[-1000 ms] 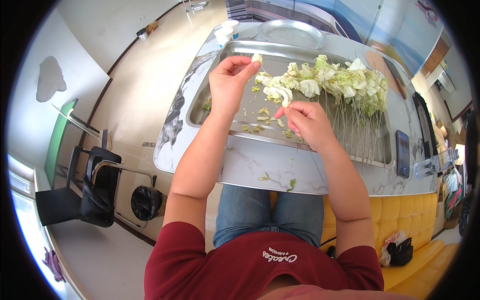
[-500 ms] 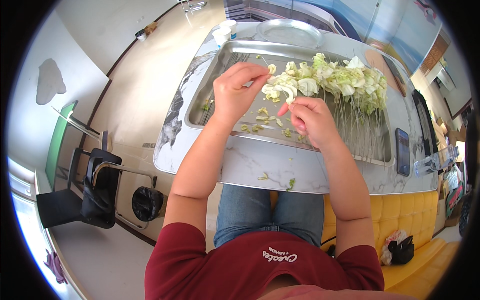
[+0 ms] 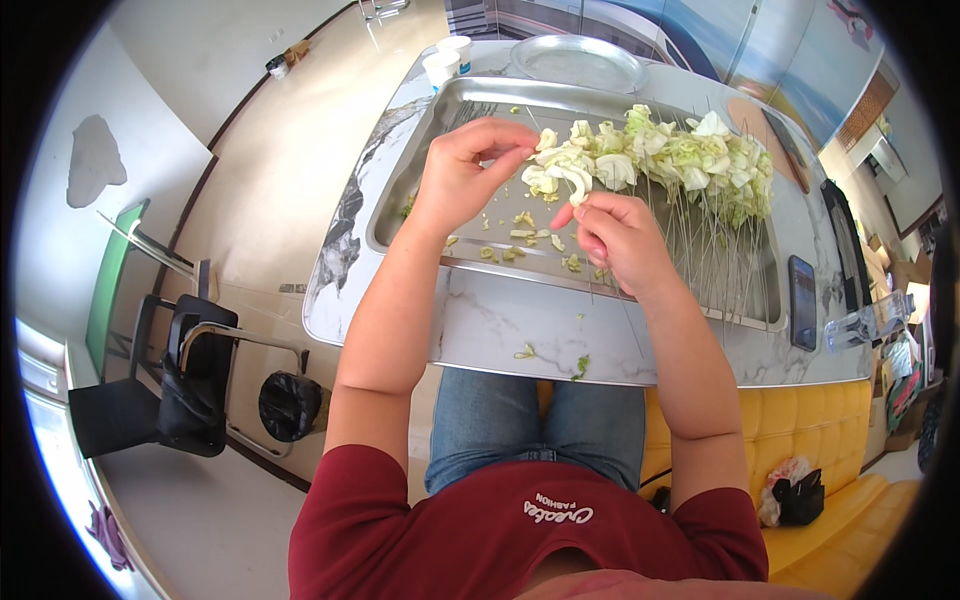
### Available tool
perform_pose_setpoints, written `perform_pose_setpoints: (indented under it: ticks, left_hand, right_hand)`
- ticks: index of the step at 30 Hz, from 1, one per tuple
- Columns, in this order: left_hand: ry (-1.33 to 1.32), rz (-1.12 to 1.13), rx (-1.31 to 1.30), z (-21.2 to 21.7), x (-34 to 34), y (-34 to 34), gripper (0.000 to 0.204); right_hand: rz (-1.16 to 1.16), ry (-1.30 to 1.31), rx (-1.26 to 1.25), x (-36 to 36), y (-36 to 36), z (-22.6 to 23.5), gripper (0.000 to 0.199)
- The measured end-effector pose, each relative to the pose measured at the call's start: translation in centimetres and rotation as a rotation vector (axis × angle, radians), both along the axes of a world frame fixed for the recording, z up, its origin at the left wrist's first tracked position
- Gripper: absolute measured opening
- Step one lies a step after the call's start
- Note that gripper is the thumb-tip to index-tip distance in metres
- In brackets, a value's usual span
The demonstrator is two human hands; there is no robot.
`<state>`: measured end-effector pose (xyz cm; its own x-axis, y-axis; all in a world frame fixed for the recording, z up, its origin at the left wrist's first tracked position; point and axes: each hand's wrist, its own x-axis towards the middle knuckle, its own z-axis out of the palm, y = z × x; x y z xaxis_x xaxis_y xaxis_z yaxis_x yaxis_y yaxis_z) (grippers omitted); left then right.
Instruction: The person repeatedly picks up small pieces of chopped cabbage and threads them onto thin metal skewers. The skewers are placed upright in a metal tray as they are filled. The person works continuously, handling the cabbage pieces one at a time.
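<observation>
My left hand (image 3: 472,172) is closed in a pinch over the tray's left-middle part. At its fingertips is a small pale cabbage piece (image 3: 547,140), beside a thin skewer's tip. Lower and to the right, my right hand (image 3: 618,232) is closed with thumb and forefinger at the base of a curved white cabbage strip (image 3: 575,182); the thin skewer in its grip is mostly hidden by the fingers. Just beyond both hands lies a heap of skewered cabbage (image 3: 690,160), its metal skewers (image 3: 715,265) pointing toward me. All this is over a shallow metal tray (image 3: 385,205).
Cabbage scraps (image 3: 522,234) are scattered in the tray, and green bits (image 3: 581,368) lie on the marbled table (image 3: 490,325). Bare skewers (image 3: 472,112) rest at the tray's left. Paper cups (image 3: 440,68), a round metal plate (image 3: 580,62) and a phone (image 3: 803,302) surround the tray.
My left fingers have straightened slightly and its wrist has shifted a little left. The cabbage piece shows a bit more beyond its fingertips. My right hand has hardly moved.
</observation>
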<state>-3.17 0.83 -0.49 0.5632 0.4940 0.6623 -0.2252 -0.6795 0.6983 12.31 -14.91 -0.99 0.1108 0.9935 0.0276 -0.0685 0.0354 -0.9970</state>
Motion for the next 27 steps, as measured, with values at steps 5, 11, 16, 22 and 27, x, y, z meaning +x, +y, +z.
perform_pose_setpoints:
  ticks: [5, 11, 16, 22, 27]
  left_hand:
    - [-0.194, -0.214, -0.569, 0.0, 1.0, -0.7, 0.026]
    - [-0.160, -0.327, -0.896, -0.8, 2.4, -3.1, 0.021]
    - [-0.219, -0.234, -0.917, -1.0, 2.4, -2.5, 0.017]
    - [-0.161, -0.254, -0.932, -0.9, 2.4, -2.4, 0.017]
    - [-0.130, -0.317, -0.899, -1.5, 2.7, -3.0, 0.021]
  right_hand:
    - [-0.064, -0.041, 0.046, -0.2, 0.2, -0.1, 0.025]
    - [-0.109, -0.080, 0.090, -0.3, 0.5, -0.7, 0.024]
    - [-0.142, -0.045, 0.085, -0.4, 0.5, -0.5, 0.022]
    - [-0.221, -0.181, 0.147, -0.6, 0.5, -0.8, 0.020]
    - [-0.260, -0.155, 0.120, -0.5, 0.6, -0.9, 0.019]
